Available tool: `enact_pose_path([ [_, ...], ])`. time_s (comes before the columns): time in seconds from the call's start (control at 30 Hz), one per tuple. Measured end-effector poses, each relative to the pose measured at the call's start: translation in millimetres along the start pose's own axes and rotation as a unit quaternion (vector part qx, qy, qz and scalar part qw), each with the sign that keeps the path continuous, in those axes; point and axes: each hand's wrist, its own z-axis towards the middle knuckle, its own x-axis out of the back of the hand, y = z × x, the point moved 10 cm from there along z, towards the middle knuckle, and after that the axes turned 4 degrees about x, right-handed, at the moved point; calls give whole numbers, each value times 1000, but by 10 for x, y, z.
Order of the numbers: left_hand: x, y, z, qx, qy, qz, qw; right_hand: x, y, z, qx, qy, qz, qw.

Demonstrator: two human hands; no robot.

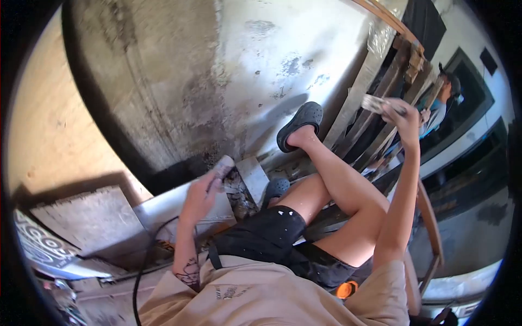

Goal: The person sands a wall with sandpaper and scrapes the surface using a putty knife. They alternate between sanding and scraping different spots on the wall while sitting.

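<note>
In my right hand [403, 120], raised at the upper right, is a paintbrush [375, 104] with a pale, smeared head pointing left toward the wall. The fingers are closed around its dark handle, and the brush is apart from the wall. My left hand [200, 196] is held low in front of the wall, its fingers wrapped round a small greyish object with a pale, rounded end [226, 162]. Blur and the fingers hide what that object is. The wall [283, 49] is whitish with grey patches on the right and bare, stained grey-brown on the left.
Wooden planks [402, 70] lean at the right, with another person [443, 103] beyond them. Pale boards [89, 217] and a black cable [145, 266] lie at the left. My crossed legs, in dark clogs [304, 122], extend toward the wall. An orange round item [346, 289] is beside my shorts.
</note>
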Motion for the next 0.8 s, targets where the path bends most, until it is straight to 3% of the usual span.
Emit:
enact_pose_path([
  [0.03, 123, -190, -33, 53, 11, -22, 998, 146, -140, -170, 4, 29, -6, 1000],
  [0.1, 524, -520, -119, 62, 171, -27, 983, 437, -265, -573, -11, 109, 65, 992],
  [0.17, 780, -990, -176, 153, 244, -55, 956, 678, -316, -917, 0, 170, 180, 969],
  [0.2, 835, -987, -164, 154, 258, -92, 949, 759, -366, -1063, 26, 187, 221, 957],
  [0.3, 719, -353, 53, 44, 267, -149, 951, 825, -588, -1266, 64, 189, 242, 950],
  [0.4, 169, 229, 468, 24, 109, -218, 970, 745, -715, -1235, 66, 174, 243, 952],
  [0.43, -48, 421, 620, 3, 62, -186, 981, 693, -741, -1196, 62, 166, 242, 954],
  [0.5, -433, 862, 800, -157, 60, -286, 943, 615, -803, -1111, 70, 172, 207, 961],
  [0.57, -948, 1112, 960, -98, -129, -193, 968, 449, -804, -1016, 61, 159, 164, 972],
  [0.67, -1842, 921, 1156, -61, -185, -144, 970, 197, -644, -905, 48, 142, 27, 988],
  [0.73, -2165, 710, 1144, 38, -215, -13, 976, -29, -471, -830, 70, 98, -75, 990],
  [0.8, -2365, 715, 1064, 30, -269, 20, 962, -296, -351, -806, 64, 59, -106, 990],
])
